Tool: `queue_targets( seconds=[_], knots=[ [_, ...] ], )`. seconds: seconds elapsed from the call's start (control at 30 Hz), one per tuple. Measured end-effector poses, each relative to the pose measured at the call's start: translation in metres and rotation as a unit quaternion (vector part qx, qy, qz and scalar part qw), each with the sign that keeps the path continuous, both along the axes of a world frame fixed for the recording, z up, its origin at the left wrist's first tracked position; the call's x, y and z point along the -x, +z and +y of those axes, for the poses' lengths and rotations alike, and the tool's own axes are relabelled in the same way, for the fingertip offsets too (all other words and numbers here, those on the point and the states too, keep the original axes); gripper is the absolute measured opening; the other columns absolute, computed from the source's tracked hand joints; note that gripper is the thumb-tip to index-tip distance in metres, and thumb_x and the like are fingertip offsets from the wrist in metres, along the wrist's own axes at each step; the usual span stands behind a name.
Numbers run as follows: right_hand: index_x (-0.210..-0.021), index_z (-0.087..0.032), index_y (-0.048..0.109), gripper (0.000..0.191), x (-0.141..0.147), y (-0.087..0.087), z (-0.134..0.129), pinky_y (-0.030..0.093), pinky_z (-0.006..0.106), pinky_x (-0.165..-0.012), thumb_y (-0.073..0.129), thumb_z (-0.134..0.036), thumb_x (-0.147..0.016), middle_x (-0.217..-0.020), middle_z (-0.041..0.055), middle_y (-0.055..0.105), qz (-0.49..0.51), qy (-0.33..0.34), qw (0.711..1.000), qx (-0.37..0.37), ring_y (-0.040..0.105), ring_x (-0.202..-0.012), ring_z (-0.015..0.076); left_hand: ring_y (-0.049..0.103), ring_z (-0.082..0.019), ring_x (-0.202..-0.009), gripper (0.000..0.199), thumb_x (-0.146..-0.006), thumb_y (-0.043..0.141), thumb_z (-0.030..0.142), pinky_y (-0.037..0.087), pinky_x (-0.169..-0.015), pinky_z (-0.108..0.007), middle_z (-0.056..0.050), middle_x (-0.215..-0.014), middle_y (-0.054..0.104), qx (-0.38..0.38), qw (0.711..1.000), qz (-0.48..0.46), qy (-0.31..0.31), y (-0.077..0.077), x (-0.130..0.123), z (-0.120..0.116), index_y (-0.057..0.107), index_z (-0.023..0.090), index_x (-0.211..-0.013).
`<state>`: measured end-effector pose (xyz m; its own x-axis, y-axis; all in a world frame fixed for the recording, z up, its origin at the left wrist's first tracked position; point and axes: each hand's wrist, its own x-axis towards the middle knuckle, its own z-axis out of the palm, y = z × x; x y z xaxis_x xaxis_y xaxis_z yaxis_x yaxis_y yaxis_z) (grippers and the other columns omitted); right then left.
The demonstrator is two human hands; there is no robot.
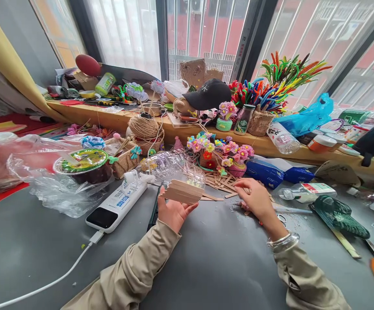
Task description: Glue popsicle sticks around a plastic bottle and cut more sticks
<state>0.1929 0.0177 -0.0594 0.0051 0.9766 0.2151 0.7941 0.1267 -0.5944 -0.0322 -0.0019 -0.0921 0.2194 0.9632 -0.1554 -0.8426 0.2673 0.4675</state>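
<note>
Wooden stick panel (pixel 183 191): gripped by left hand (pixel 173 214) | right hand (pixel 257 200): fingers bent, cannot tell if holding

The left forearm (pixel 132 267) is slanting rightward toward the worktop's (pixel 225 262) far edge, the left hand (pixel 173 215) gripping, its digits parting to both sides. The right forearm (pixel 306 275) is angling leftward toward that edge; the right hand (pixel 257 201) is pointing left, its fingers curving loosely.
</note>
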Motion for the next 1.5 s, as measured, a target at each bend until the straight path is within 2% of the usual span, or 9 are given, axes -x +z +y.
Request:
queue_targets(
  seconds=[0.07, 0.3, 0.47, 0.67, 0.87, 1.1, 1.2, 1.3, 1.5],
  knots=[
    [-0.077, -0.017, 0.058, 0.016, 0.017, -0.005, -0.001, 0.038, 0.030, -0.079, 0.044, -0.024, -0.074, -0.086, 0.0062, 0.060, -0.084, 0.028, 0.996, 0.010, 0.053, -0.085, 0.0177, 0.054, -0.026, -0.083, 0.064, -0.073, 0.031, 0.058, 0.045, -0.065, -0.037, -0.013, -0.102, 0.054, 0.001, 1.000, 0.001, -0.001, 0.000, 0.000, 0.000, 0.030, 0.018, -0.123],
    [-0.084, -0.013, 0.056, 0.019, 0.078, -0.030, 0.001, 0.040, 0.029, -0.068, 0.040, -0.010, -0.076, -0.089, 0.0124, 0.056, -0.283, 0.070, 0.956, 0.022, 0.051, -0.086, 0.0214, 0.055, -0.026, -0.081, 0.066, -0.074, 0.027, 0.060, 0.045, -0.065, -0.037, -0.013, -0.093, 0.058, 0.006, 1.000, -0.002, -0.021, 0.002, 0.000, -0.002, 0.033, 0.015, -0.121],
    [-0.085, -0.015, 0.053, 0.019, 0.077, -0.032, 0.003, 0.041, 0.026, -0.064, 0.036, -0.011, -0.079, -0.088, 0.0097, 0.055, -0.331, 0.078, 0.940, 0.014, 0.052, -0.081, 0.0187, 0.055, -0.026, -0.081, 0.066, -0.074, 0.023, 0.061, 0.044, -0.066, -0.038, -0.012, -0.092, 0.059, 0.013, 0.999, -0.002, -0.029, 0.001, 0.001, -0.001, 0.032, 0.016, -0.122],
    [-0.082, -0.014, 0.054, 0.016, 0.070, -0.034, 0.003, 0.039, 0.025, -0.061, 0.039, -0.010, -0.077, -0.086, 0.0096, 0.056, -0.328, 0.076, 0.942, 0.007, 0.052, -0.081, 0.0195, 0.056, -0.026, -0.080, 0.065, -0.076, 0.022, 0.060, 0.045, -0.065, -0.038, -0.012, -0.094, 0.058, -0.006, 1.000, -0.001, -0.028, -0.001, 0.000, -0.002, 0.033, 0.015, -0.122],
    [-0.074, -0.017, 0.053, 0.010, 0.062, -0.026, -0.005, 0.037, 0.023, -0.058, 0.044, -0.019, -0.076, -0.079, 0.0056, 0.058, -0.263, 0.071, 0.962, 0.006, 0.053, -0.074, 0.0165, 0.055, -0.026, -0.082, 0.068, -0.073, 0.025, 0.063, 0.043, -0.067, -0.039, -0.012, -0.098, 0.057, -0.007, 0.999, -0.018, -0.047, 0.001, 0.001, -0.003, 0.029, 0.018, -0.124],
    [-0.074, -0.019, 0.052, 0.019, 0.016, 0.022, -0.022, 0.038, 0.023, -0.056, 0.039, -0.033, -0.079, -0.069, 0.0016, 0.058, -0.129, 0.043, 0.991, -0.015, 0.053, -0.060, 0.0123, 0.057, -0.027, -0.081, 0.071, -0.074, 0.025, 0.061, 0.043, -0.066, -0.037, -0.018, -0.103, 0.053, 0.001, 0.992, 0.014, -0.123, 0.001, -0.002, -0.003, 0.025, 0.013, -0.126],
    [-0.074, -0.020, 0.050, 0.022, 0.006, 0.037, -0.036, 0.037, 0.021, -0.048, 0.045, -0.041, -0.075, -0.061, -0.0017, 0.055, 0.055, 0.107, 0.992, 0.029, 0.050, -0.051, 0.0102, 0.059, -0.027, -0.075, 0.071, -0.073, 0.020, 0.063, 0.044, -0.062, -0.036, -0.017, -0.098, 0.056, 0.003, 0.984, 0.043, -0.171, 0.001, -0.003, -0.004, 0.031, 0.013, -0.122],
    [-0.074, -0.019, 0.050, 0.021, 0.011, 0.039, -0.045, 0.038, 0.020, -0.046, 0.049, -0.039, -0.073, -0.059, -0.0026, 0.052, 0.195, 0.175, 0.961, 0.092, 0.048, -0.049, 0.0088, 0.060, -0.027, -0.070, 0.071, -0.073, 0.020, 0.063, 0.044, -0.058, -0.035, -0.017, -0.091, 0.059, 0.000, 0.973, 0.084, -0.213, 0.000, -0.004, -0.004, 0.037, 0.011, -0.118],
    [-0.074, -0.017, 0.051, 0.019, 0.036, 0.029, -0.048, 0.037, 0.020, -0.046, 0.047, -0.036, -0.075, -0.057, -0.0032, 0.050, 0.212, 0.184, 0.956, 0.086, 0.047, -0.049, 0.0082, 0.061, -0.025, -0.065, 0.068, -0.078, 0.013, 0.057, 0.045, -0.058, -0.033, -0.020, -0.089, 0.059, -0.008, 0.954, 0.153, -0.256, 0.001, -0.007, -0.005, 0.040, 0.008, -0.116]
  ],
)
